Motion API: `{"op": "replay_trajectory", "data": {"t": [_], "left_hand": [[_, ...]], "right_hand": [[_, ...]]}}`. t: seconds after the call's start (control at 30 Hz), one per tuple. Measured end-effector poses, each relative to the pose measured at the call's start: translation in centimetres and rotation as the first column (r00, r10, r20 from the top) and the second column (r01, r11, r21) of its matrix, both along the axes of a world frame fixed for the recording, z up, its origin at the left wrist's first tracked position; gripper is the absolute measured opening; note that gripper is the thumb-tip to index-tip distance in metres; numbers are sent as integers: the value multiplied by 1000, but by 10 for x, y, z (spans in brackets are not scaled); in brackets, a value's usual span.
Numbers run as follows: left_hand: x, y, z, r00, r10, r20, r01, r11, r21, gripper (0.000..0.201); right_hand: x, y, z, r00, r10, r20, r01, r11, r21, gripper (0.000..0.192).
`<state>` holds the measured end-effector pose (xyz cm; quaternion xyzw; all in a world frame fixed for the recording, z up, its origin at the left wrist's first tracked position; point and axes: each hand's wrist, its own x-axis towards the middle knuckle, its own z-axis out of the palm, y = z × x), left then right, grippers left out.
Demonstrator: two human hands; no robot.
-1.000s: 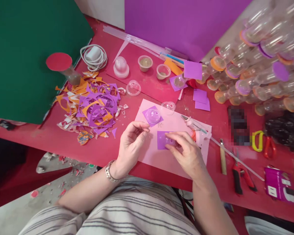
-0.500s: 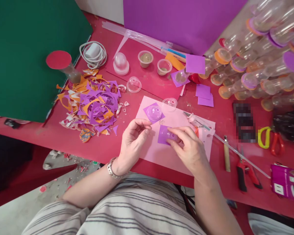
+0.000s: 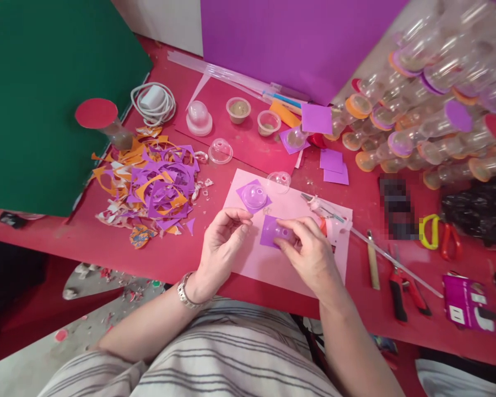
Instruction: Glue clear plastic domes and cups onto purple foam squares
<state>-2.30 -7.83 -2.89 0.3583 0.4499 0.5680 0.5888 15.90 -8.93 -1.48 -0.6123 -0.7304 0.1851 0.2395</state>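
On the pink sheet (image 3: 254, 267), my right hand (image 3: 312, 251) has its thumb and fingers closed around a clear plastic dome lid (image 3: 278, 230). The lid sits on a purple foam square (image 3: 265, 237), whose left part shows beside it. My left hand (image 3: 223, 237) hovers just to the left, palm turned inward, fingers loosely curled and a small gap between thumb and forefinger; nothing shows in it. Above it, a second clear dome lid (image 3: 255, 195) rests on another purple square (image 3: 244, 191). A third dome lid (image 3: 279, 181) lies at the sheet's far edge.
Purple and orange scraps (image 3: 161, 187) are heaped at the left. Small cups (image 3: 238, 110) and stacked dome lids (image 3: 199, 118) stand farther back. Clear bottle-like pieces (image 3: 434, 116) are piled at the right. A glue gun (image 3: 320, 207), pliers (image 3: 398, 292) and scissors (image 3: 430, 231) lie on the right.
The view has shifted slightly, moving the scene left and a little down. Both hands keep nearly the same pose, the right one still on the dome lid.
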Motion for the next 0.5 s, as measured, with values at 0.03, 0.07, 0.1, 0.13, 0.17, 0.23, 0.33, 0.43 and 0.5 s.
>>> {"op": "replay_trajectory", "data": {"t": [0.03, 0.07, 0.1, 0.13, 0.17, 0.23, 0.33, 0.43, 0.5], "left_hand": [[0, 0, 0, 1000, 0, -3, 0, 1000, 1, 19], [0, 0, -1, 1000, 3, -3, -3, 1000, 4, 19], [0, 0, -1, 1000, 7, 1, -7, 1000, 6, 19], [0, 0, -2, 1000, 9, 8, -9, 1000, 8, 18], [0, 1, -2, 1000, 11, 17, -11, 1000, 9, 18], [1, 1, -2, 999, 13, 31, -13, 1000, 4, 17], [1, 1, 0, 1000, 14, 27, -14, 1000, -5, 17], [1, 2, 2, 1000, 16, 14, -16, 1000, -15, 17], [1, 2, 2, 1000, 16, 17, -15, 1000, -18, 17]], "right_hand": [[-1, 0, -1, 1000, -8, 0, 8, 1000, 6, 21], [-2, 0, -1, 1000, -14, 2, 14, 1000, 15, 21], [-2, 0, -1, 1000, -15, 8, 14, 1000, 21, 21], [-3, 0, 0, 1000, -9, 15, 9, 1000, 27, 23], [-2, -1, 0, 1000, 1, 22, -2, 999, 33, 25], [-1, -2, 2, 999, 19, 38, -21, 999, 45, 34], [2, -4, 5, 997, 37, 61, -40, 997, 61, 38], [5, -4, 5, 995, 63, 80, -68, 996, 64, 31], [6, -2, 5, 993, 73, 92, -77, 996, 45, 29]]}}
